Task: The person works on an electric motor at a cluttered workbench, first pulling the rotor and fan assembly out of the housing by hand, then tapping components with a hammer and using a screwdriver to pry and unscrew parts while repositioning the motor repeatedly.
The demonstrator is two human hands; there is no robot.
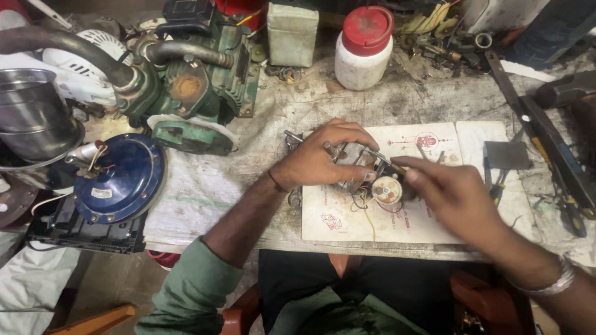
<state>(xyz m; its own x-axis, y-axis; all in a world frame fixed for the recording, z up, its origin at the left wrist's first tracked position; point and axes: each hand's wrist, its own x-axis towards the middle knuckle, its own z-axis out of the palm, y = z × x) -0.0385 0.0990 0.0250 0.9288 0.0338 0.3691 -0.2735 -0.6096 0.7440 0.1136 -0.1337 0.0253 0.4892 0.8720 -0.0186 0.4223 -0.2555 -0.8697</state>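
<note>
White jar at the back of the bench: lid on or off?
On. The white jar stands upright with its red lid seated on top, covering the mouth. How tightly it is closed cannot be told.

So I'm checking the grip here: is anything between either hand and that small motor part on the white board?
Nothing visible. The left hand already clasps the small motor part from above, and the right hand reaches its round end from the right. They lie over the white board.

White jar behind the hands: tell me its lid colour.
Red. The lid tops the white jar, shown in the head view.
</note>
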